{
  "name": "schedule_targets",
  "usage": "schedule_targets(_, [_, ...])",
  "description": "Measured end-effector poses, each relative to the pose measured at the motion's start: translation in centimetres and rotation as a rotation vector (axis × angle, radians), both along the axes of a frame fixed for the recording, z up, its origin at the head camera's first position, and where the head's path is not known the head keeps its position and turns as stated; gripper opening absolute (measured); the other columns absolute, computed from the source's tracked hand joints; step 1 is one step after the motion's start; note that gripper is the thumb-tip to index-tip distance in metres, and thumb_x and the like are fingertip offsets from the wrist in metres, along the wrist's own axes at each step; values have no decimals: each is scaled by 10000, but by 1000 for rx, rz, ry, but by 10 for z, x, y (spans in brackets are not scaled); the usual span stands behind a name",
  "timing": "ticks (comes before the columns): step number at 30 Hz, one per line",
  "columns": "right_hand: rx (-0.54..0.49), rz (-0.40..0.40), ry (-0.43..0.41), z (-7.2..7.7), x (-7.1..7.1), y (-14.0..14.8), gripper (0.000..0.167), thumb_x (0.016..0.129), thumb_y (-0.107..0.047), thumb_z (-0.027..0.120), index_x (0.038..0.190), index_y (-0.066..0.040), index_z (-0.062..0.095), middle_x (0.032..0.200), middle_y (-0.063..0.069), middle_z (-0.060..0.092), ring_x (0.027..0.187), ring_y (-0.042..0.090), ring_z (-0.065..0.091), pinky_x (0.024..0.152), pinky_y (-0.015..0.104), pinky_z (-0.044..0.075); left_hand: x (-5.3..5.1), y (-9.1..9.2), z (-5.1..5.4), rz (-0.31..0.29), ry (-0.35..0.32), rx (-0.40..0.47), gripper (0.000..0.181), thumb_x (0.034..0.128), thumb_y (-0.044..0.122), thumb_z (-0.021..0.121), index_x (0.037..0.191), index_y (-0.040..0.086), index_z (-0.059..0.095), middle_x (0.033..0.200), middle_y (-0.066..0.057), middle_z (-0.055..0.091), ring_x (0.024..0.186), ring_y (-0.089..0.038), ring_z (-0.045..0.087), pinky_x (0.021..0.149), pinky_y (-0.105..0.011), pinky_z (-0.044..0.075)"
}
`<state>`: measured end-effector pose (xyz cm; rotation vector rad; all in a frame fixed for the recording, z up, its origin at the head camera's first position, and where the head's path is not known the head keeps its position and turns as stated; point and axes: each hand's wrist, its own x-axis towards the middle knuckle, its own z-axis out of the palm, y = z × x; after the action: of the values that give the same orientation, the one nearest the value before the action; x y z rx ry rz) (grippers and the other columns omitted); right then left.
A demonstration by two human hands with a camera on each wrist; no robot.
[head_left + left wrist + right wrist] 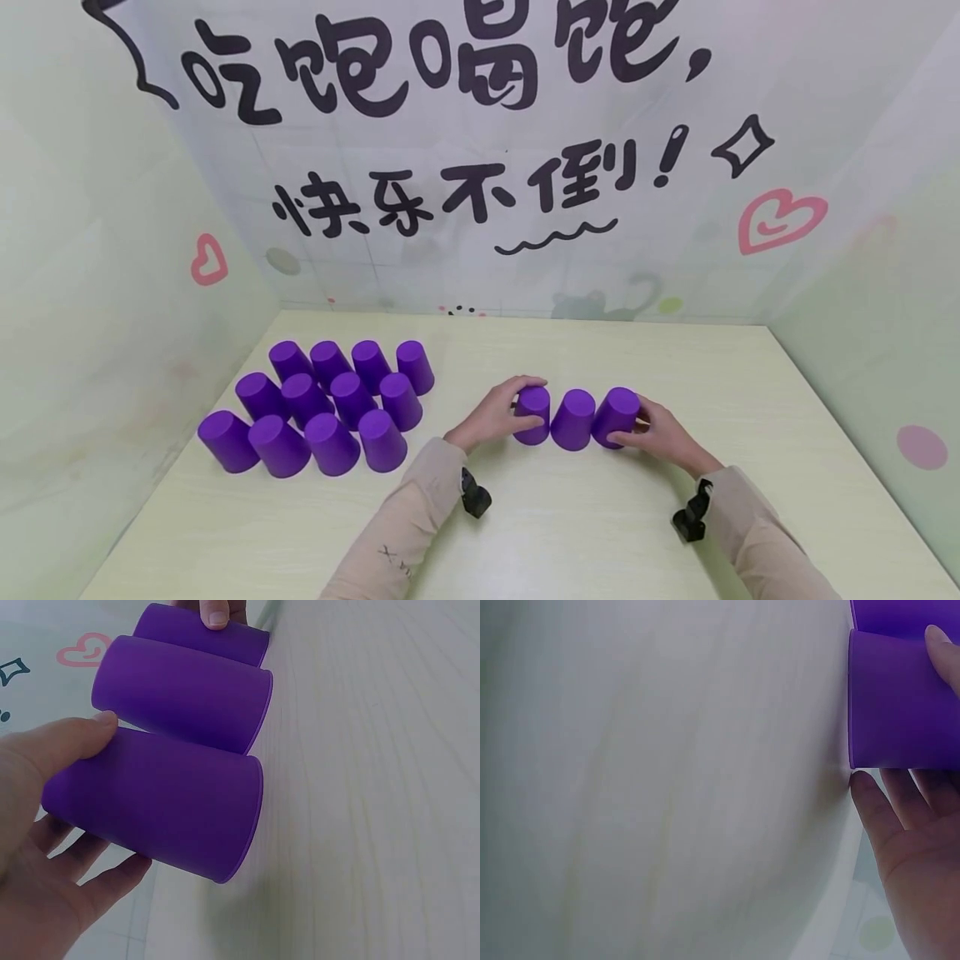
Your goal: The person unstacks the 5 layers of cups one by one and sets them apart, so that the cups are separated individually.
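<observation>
Three purple cups stand upside down in a short row right of the table's middle. My left hand point(497, 414) holds the left cup point(533, 408) of this row, thumb on the near side and fingers around the far side. On the row's other end, my right hand point(666, 435) grips the right cup point(618, 414), with its thumb across the front. Between them stands the middle cup point(573, 421), close against its neighbours. In the left wrist view the held cup point(165, 802) fills the thumb-to-finger span. The right wrist view cuts off part of its cup point(900, 705).
Several more upside-down purple cups point(279, 447) stand in three rows on the left of the pale wooden table point(570, 533). A printed cloth wall point(420, 275) rises behind the table, with side walls left and right. Black wrist cameras point(475, 495) sit at both cuffs.
</observation>
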<state>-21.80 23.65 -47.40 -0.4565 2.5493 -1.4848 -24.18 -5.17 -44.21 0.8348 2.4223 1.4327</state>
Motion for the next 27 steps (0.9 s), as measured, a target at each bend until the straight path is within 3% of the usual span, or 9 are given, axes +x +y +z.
schedule_targets(7, [-4,-1,0,-1,0,0,607,734,-206,726,1222,10,438,1087,174,552,971,291,542,765,225,488,-1,-5,5,44,-55,56,523,785,95,669,1262,97,456,1226,-68,485,1084,-204,495,887,-276,437])
schedule_targets(10, [3,2,3,0,0,0,610,738,-210,722,1226,11,432,1091,176,549,972,292,541,767,223,486,-5,-12,11,73,-47,62,528,789,102,666,1269,109,449,1231,-67,482,1083,-207,495,887,-292,439])
schedule_targets(18, [14,-5,12,0,0,0,609,734,-208,725,1222,13,435,1086,182,552,970,307,540,760,229,489,-22,-40,27,170,7,53,553,785,95,667,1285,100,430,1264,-97,458,1103,-232,482,913,-335,424])
schedule_targets(21, [11,-4,15,0,0,0,609,733,-206,726,1222,13,436,1086,182,552,972,310,540,760,228,489,-28,-51,33,234,24,49,563,780,91,672,1289,97,431,1274,-100,449,1116,-241,469,921,-354,418])
schedule_targets(27, [10,-4,17,1,0,0,606,733,-209,726,1220,12,439,1083,179,554,970,306,540,761,229,489,-37,-66,29,352,147,12,552,770,93,685,1270,69,451,1264,-115,459,1142,-245,444,954,-355,384])
